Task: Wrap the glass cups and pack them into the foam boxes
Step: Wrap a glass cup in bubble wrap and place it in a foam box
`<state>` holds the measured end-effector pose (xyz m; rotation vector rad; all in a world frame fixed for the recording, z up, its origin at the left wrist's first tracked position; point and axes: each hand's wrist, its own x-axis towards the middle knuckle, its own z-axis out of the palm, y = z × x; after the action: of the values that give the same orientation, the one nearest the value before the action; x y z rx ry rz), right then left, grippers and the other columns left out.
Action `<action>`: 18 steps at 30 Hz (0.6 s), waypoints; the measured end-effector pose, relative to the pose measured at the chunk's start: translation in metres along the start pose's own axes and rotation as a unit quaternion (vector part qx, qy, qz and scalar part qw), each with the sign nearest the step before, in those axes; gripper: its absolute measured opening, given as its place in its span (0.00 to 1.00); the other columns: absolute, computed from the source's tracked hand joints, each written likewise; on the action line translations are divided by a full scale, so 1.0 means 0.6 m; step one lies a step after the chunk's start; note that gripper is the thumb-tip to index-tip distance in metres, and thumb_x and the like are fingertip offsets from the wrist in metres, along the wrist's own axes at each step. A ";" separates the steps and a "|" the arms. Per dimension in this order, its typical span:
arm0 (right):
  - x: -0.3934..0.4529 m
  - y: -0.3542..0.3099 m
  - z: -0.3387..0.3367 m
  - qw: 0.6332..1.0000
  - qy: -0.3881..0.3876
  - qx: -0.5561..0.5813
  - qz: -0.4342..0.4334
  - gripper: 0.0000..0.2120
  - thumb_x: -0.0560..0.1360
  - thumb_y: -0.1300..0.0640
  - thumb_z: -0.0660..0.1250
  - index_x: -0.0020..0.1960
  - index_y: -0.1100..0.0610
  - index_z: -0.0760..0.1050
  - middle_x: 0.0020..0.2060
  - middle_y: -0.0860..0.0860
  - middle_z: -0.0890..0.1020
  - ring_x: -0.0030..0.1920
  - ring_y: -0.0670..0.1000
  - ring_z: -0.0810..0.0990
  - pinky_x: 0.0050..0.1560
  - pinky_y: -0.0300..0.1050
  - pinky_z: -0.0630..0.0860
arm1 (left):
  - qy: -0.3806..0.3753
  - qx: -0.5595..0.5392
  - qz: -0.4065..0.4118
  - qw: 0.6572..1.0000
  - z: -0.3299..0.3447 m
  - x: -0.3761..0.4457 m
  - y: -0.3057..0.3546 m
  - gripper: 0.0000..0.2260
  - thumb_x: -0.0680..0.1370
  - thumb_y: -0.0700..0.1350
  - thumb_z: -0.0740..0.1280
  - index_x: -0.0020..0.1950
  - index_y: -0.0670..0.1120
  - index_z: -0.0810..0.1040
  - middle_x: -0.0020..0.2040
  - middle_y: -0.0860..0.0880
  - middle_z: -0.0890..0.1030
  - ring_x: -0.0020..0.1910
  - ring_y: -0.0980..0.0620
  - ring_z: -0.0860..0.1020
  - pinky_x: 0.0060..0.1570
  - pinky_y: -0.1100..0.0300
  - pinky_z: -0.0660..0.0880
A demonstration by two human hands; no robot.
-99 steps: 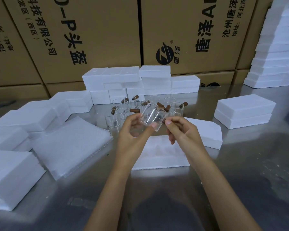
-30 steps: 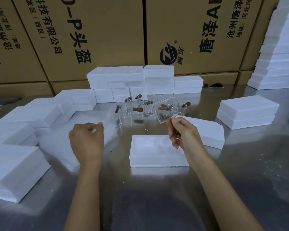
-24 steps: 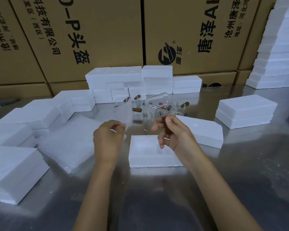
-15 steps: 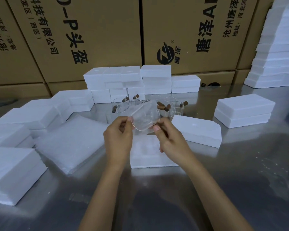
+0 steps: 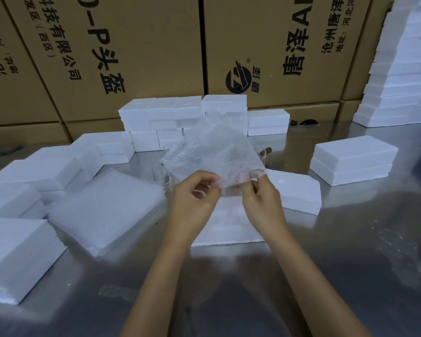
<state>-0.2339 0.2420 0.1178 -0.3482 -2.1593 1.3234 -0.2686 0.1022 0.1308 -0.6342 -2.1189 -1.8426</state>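
Observation:
A clear bubble wrap sheet (image 5: 214,152) is held up in front of me. My left hand (image 5: 195,198) pinches its lower left edge and my right hand (image 5: 263,198) pinches its lower right edge. I cannot make out the glass cup behind or inside the wrap. Below my hands an open white foam box (image 5: 229,227) lies on the metal table. Loose glass cups (image 5: 162,175) stand behind the wrap, most of them hidden by it; one (image 5: 260,152) shows at the right.
A foam lid (image 5: 297,190) lies right of the open box. A pile of bubble wrap sheets (image 5: 102,210) lies to the left. Foam boxes stand at the left (image 5: 10,251), back (image 5: 180,115) and right (image 5: 353,161). Cardboard cartons (image 5: 141,57) wall off the back.
My left hand took a bubble wrap sheet from the left pile and brought it to the cup in my right hand. Now both hands hold the wrap raised, and it covers the cup.

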 end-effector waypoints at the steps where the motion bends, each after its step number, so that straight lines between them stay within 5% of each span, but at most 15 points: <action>1: 0.005 -0.002 -0.003 0.993 -0.012 0.101 0.065 0.10 0.82 0.49 0.58 0.53 0.55 0.74 0.28 0.47 0.75 0.29 0.50 0.74 0.34 0.45 0.74 | -0.017 0.004 -0.008 1.000 0.004 -0.002 0.000 0.12 0.76 0.35 0.71 0.42 0.54 0.82 0.37 0.58 0.82 0.38 0.54 0.77 0.44 0.61 0.75; 4: 0.015 -0.013 -0.020 0.913 -0.075 0.373 0.149 0.11 0.83 0.57 0.57 0.53 0.62 0.75 0.34 0.54 0.79 0.30 0.49 0.74 0.30 0.42 0.71 | -0.065 -0.002 -0.044 0.997 0.010 -0.007 0.000 0.14 0.76 0.34 0.69 0.43 0.54 0.82 0.38 0.53 0.82 0.42 0.45 0.79 0.48 0.53 0.77; 6: 0.014 -0.020 -0.024 0.862 -0.127 0.472 0.138 0.13 0.83 0.60 0.55 0.59 0.63 0.77 0.48 0.58 0.83 0.42 0.52 0.80 0.38 0.42 0.77 | -0.108 -0.017 -0.059 0.992 0.010 -0.008 0.004 0.14 0.75 0.32 0.69 0.44 0.52 0.83 0.40 0.49 0.83 0.43 0.42 0.79 0.50 0.49 0.78; 8: 0.013 -0.022 -0.025 0.824 -0.178 0.522 0.126 0.17 0.81 0.63 0.54 0.55 0.59 0.81 0.49 0.57 0.83 0.46 0.56 0.81 0.44 0.47 0.78 | -0.155 -0.029 -0.071 0.985 0.011 -0.010 0.008 0.13 0.75 0.31 0.68 0.46 0.49 0.83 0.39 0.48 0.83 0.39 0.47 0.77 0.45 0.54 0.76; 11: 0.003 -0.025 -0.027 0.819 -0.236 0.508 0.129 0.22 0.84 0.58 0.51 0.43 0.54 0.82 0.37 0.54 0.81 0.32 0.56 0.76 0.30 0.47 0.74 | -0.213 -0.046 -0.089 0.972 0.018 -0.019 0.018 0.12 0.76 0.29 0.67 0.48 0.45 0.83 0.38 0.48 0.82 0.34 0.53 0.75 0.38 0.63 0.73; 14: -0.010 -0.018 -0.036 0.836 -0.231 0.470 0.165 0.13 0.81 0.55 0.54 0.45 0.60 0.73 0.28 0.58 0.76 0.25 0.56 0.73 0.24 0.45 0.71 | -0.283 -0.071 -0.102 0.951 0.023 -0.029 0.027 0.09 0.77 0.29 0.67 0.51 0.39 0.83 0.40 0.45 0.82 0.32 0.53 0.75 0.39 0.60 0.73; 18: -0.015 -0.014 -0.043 0.828 -0.241 0.475 0.175 0.13 0.77 0.52 0.58 0.49 0.63 0.71 0.33 0.68 0.74 0.28 0.59 0.75 0.24 0.47 0.73 | -0.306 -0.095 -0.106 0.941 0.016 -0.029 0.032 0.10 0.78 0.28 0.64 0.50 0.36 0.84 0.40 0.38 0.83 0.32 0.49 0.78 0.35 0.58 0.74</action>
<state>-0.2108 0.2524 0.1310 0.0222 -1.4925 2.7198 -0.2437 0.1107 0.1378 -1.1998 -2.4717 -2.1997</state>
